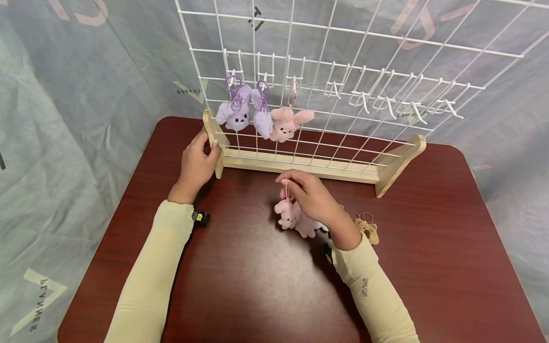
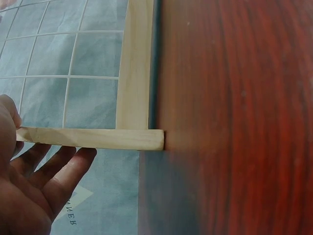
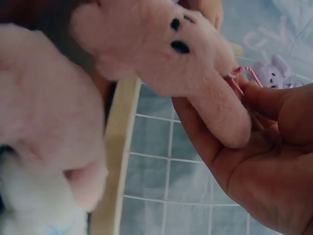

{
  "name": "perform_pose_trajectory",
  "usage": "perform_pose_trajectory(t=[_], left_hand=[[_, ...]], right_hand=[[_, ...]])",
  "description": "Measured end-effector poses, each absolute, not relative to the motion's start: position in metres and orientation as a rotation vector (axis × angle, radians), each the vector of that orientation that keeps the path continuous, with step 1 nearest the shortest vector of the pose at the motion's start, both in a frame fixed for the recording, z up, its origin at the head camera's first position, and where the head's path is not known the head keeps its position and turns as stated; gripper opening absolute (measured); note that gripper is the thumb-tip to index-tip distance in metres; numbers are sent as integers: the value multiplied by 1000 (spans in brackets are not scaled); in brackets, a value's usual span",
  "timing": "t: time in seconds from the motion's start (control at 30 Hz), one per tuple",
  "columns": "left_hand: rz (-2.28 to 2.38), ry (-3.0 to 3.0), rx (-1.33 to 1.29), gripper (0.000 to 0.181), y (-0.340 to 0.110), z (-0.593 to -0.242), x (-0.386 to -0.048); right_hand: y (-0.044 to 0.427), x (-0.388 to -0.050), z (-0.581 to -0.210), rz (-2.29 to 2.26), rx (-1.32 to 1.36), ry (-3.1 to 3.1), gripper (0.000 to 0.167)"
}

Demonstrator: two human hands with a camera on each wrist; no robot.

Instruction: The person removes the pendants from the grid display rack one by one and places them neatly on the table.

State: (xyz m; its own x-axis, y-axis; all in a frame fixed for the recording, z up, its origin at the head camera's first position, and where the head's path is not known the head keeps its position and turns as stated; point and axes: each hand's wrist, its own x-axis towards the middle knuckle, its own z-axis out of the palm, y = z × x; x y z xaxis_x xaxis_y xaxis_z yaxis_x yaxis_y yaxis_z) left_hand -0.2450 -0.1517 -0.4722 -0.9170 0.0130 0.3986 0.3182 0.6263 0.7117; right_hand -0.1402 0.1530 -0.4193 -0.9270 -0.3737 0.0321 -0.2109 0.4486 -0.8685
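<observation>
My left hand [image 1: 197, 161] grips the wooden side panel [image 1: 213, 138] at the left end of a white wire grid rack [image 1: 326, 174]. In the left wrist view the thumb lies on one side of that panel and several fingers on the other. My right hand [image 1: 316, 199] pinches the pink cord [image 1: 286, 189] of a pink plush bunny keychain [image 1: 288, 215], held in front of the rack. The right wrist view shows this bunny's face [image 3: 166, 44], one ear lying against the fingers. Another pink plush [image 1: 305, 226] is beside it, partly hidden by the hand.
Two purple plush keychains [image 1: 236, 114] [image 1: 262, 119] and a pink bunny keychain [image 1: 286, 126] hang from hooks on the grid. Several white hooks [image 1: 386, 105] further right carry nothing. A brown bear keychain [image 1: 368, 231] lies on the red-brown table [image 1: 253, 286], near the right forearm.
</observation>
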Motion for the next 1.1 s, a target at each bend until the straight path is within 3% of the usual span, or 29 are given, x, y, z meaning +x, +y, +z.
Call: perform_pose_trajectory(t=[1.1], left_hand=[[-1193, -2504, -249, 35, -151, -471, -244]], right_hand=[[152, -150, -455, -886, -521, 2780, 20]])
